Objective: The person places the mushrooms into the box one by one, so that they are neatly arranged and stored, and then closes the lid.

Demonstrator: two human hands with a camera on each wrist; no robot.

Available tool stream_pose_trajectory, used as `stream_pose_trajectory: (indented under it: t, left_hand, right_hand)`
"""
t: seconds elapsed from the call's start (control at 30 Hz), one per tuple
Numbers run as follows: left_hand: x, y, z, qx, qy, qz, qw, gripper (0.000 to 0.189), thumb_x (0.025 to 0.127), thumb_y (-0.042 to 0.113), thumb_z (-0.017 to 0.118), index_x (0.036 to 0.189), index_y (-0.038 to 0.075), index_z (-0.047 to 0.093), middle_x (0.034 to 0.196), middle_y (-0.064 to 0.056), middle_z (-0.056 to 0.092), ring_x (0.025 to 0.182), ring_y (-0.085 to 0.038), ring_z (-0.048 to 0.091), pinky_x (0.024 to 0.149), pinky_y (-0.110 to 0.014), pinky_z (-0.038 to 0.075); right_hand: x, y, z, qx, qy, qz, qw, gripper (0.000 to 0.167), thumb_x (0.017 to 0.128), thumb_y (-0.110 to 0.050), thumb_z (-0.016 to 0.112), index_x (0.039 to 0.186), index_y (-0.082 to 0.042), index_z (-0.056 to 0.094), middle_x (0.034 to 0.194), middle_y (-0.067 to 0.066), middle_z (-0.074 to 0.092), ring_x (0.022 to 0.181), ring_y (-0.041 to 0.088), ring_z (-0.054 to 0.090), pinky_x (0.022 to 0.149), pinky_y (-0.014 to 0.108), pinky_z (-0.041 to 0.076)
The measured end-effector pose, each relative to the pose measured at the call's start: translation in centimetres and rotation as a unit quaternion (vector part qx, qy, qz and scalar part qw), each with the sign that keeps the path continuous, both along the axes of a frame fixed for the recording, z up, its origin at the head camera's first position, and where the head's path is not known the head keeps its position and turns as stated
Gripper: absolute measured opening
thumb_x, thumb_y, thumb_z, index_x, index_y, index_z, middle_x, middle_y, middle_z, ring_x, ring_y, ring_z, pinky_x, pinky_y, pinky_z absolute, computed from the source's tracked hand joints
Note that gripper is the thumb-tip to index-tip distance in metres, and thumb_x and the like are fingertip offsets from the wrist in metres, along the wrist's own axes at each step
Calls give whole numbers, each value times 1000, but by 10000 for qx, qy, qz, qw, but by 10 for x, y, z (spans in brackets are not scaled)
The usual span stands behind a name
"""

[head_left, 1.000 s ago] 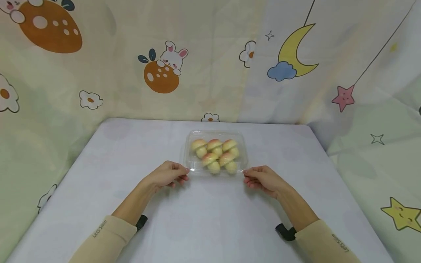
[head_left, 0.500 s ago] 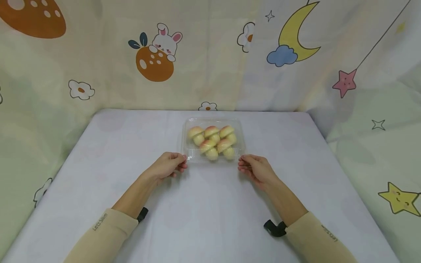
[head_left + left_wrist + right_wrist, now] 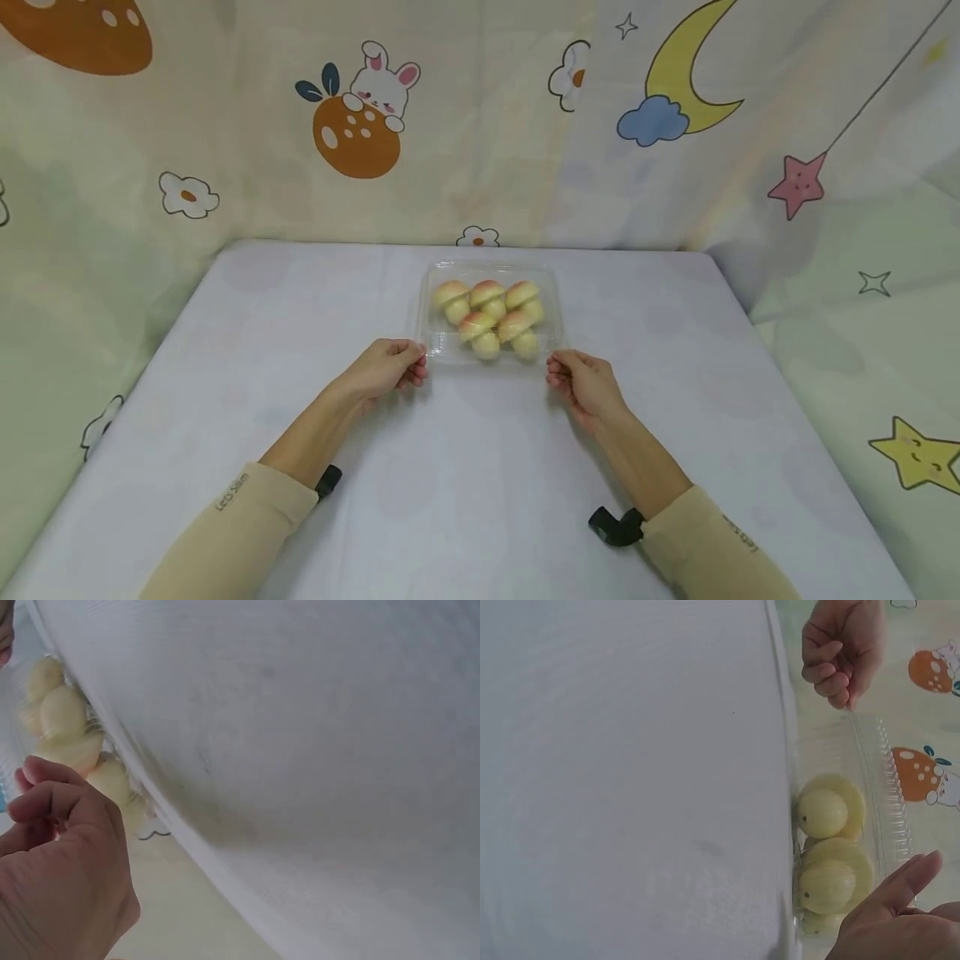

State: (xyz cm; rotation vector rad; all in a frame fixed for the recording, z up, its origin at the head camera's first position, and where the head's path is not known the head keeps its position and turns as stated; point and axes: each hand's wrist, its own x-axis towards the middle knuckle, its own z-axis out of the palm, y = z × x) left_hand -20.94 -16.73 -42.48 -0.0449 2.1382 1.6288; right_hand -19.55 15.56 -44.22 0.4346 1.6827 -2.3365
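A clear plastic clamshell box (image 3: 487, 271) stands near the far side of the white-covered table, its lid over several pale yellow, red-tinged, mushroom-shaped pieces (image 3: 487, 321). At the box's near left corner, my left hand (image 3: 386, 367) pinches the rim between thumb and fingers. My right hand (image 3: 588, 387) has curled fingers at the near right corner, with its thumb against the rim; its fingertips are partly hidden. In the right wrist view, the box's ridged side (image 3: 896, 791) shows between both hands. Rounded yellow pieces (image 3: 64, 712) appear beyond my left hand (image 3: 82, 855) in the left wrist view.
White cloth covers the table (image 3: 465, 483), whose far edge meets a hanging curtain (image 3: 247, 125) printed with rabbits, a moon and stars. Dark wrist cameras (image 3: 617, 527) protrude from beneath both beige sleeves.
The head view has tipped downward, so the scene sits higher in the frame. My right hand has turned and shifted slightly inward along the near corner; the box stays in place.
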Motion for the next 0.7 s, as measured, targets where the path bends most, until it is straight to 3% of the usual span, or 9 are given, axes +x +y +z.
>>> stream_pose_trajectory:
  t: [0.13,0.3,0.5,0.7]
  left_hand:
    - [-3,-4,2,56,-143,-81,9998,34,109,30,51,106,-3,60,82,2,64,77,-12,63,64,-21,44]
    - [-3,-8,3,159,-346,-231,9990,39,110,34,48,114,-3,60,85,2,63,79,-12,62,64,-22,44]
    - [0,-15,6,164,-394,-393,9983,50,109,44,48,127,-2,59,98,-2,63,84,-15,60,65,-22,45]
    - [5,-24,8,-332,-38,-401,9986,57,107,52,48,132,2,58,116,-10,64,94,-21,61,72,-26,51]
  right_hand:
    - [0,3,3,11,-21,301,9995,18,106,-9,54,97,-2,67,76,-2,69,64,3,67,65,13,58]
    - [3,11,7,414,-87,1001,9941,27,108,-18,53,117,6,62,89,2,72,75,7,71,72,16,60]
    - [6,22,14,1119,4,1727,9786,53,108,-30,55,141,10,47,111,10,66,91,13,71,83,21,61]
    - [9,34,23,2000,666,2022,9564,66,106,-38,58,149,5,33,141,24,47,117,31,62,99,33,57]
